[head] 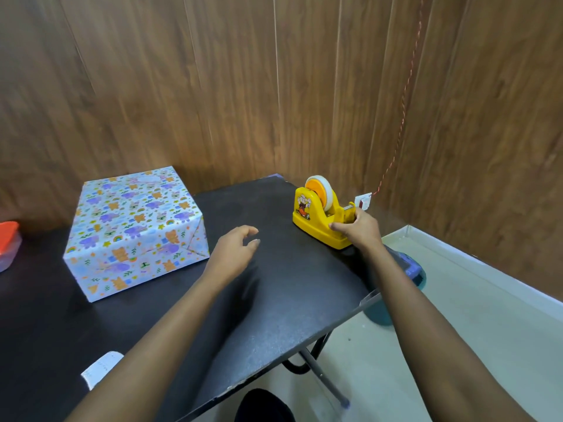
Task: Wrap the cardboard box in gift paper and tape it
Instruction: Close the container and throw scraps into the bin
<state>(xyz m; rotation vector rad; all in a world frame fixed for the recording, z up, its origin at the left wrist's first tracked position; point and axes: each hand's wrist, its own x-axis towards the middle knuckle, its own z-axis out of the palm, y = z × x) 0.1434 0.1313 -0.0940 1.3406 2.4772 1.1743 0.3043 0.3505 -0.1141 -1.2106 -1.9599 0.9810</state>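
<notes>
The box [137, 229] sat on the left part of the black counter [289, 300], near the wall. Gift paper [170, 248] with little animals and rainbows covered every side that showed, and the end flap was folded flat into a neat point. So the wrapping looked nearly done. Only a last bit of tape seemed to be missing, if anything.

The right hand [361, 229] was well apart from the box, on the yellow tape holder [316, 217] near the right edge of the counter. Its fingers curled round the low front end, close to the cutter, with the thumb on the near side. Whether it had the loose end of the tape too could not be seen. The left hand [236, 251] hovered over the bare middle of the counter with its fingers loosely bent, and it held nothing.

To do this step well, one hand should press the tape holder down so it does not slide. The other should pull a short strip off the roll of tape [327, 193] and tear it down across the cutter. The holder stood close to the edge, so a hard tug could tip it off.

A sticker [303, 205] on the holder showed a cartoon figure, but no words on it could be read. A white slip of paper [100, 368] lay at the near left — it had faint marks, too small to read.
</notes>
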